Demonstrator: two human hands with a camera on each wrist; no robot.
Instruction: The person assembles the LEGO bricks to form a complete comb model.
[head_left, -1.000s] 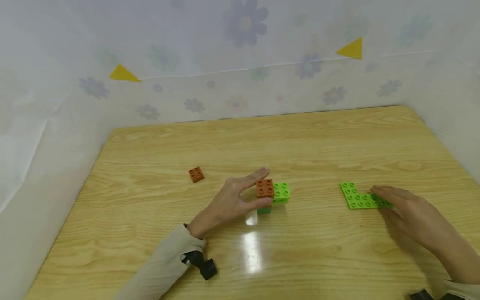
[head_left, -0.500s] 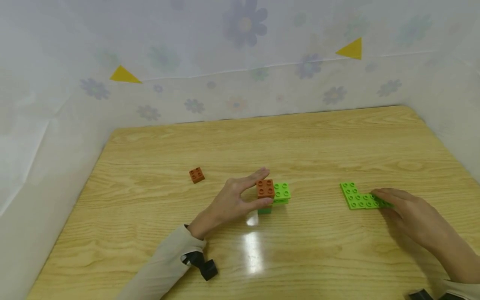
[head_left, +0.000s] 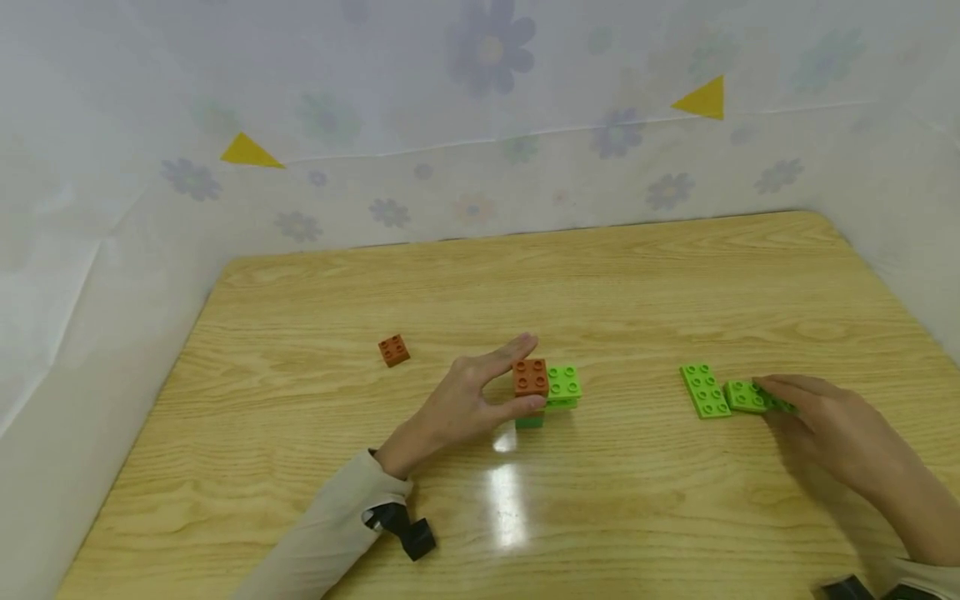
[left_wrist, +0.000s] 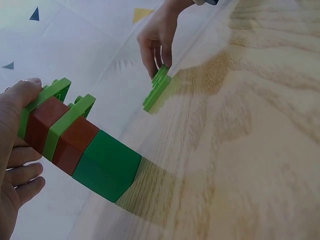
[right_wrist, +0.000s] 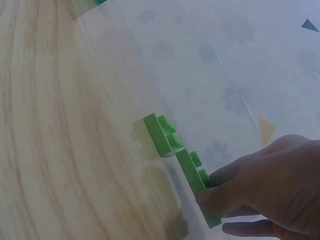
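Near the middle of the pale wooden table [head_left: 525, 275], a small stack of plastic building bricks [head_left: 543, 390] stands upright: a dark green cube at the bottom, brown bricks and thin lime-green plates layered above it. The left hand [head_left: 468, 404] grips this stack from its left side, thumb on the near face and forefinger curved over the far edge of the top brown brick, the other fingers loosely spread; held this way, the stack seems to be steadied so it does not tip or slide. In the left wrist view the stack [left_wrist: 75, 140] reads clearly as banded brown and green on its dark green base.

Well to the right of the stack, the right hand [head_left: 825, 425] pinches a flat lime-green studded plate [head_left: 750, 396] at its right end, fingers curled over it and thumb underneath. The right wrist view shows that plate [right_wrist: 197, 182] tilted up off the wood, which suggests it is being lifted free. Just left of it, a second lime-green plate [head_left: 703, 390] lies flat and apart.

Left of the stack, well clear of it, sits a loose small brown square brick [head_left: 393, 350], untouched.
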